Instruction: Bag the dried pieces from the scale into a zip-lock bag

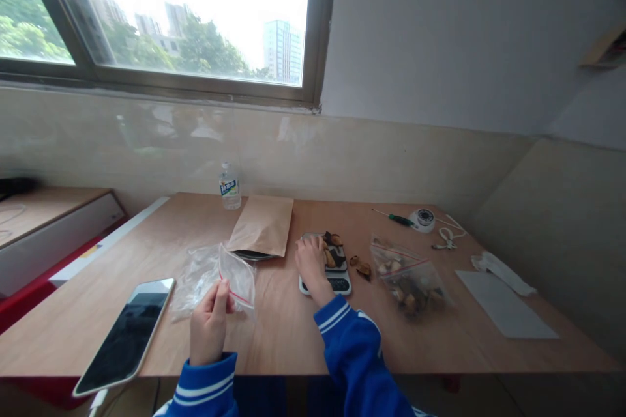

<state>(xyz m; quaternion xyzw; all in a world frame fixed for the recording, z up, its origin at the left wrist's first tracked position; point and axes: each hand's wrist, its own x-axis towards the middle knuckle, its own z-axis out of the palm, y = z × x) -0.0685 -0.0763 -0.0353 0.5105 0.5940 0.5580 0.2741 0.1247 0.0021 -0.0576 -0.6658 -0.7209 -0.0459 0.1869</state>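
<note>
Left fingers (223,291) pinch a bag (205,268); right fingers (309,246), grip unclear, overlap the scale (345,287) at its left edge, beside dried pieces (334,253).

Phone (128,329) w/ cable (99,399), front L; btl (229,189) nr wall (391,163); screwdriver (402,219) beside dome cam (423,220); white sheet (506,309), R.

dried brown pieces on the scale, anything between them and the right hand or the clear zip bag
Nothing visible separates the right hand from the dried brown pieces on the digital scale. Toward the clear zip bag in the left hand, only the right hand itself intervenes; the kraft pouch lies just behind that path.
</note>
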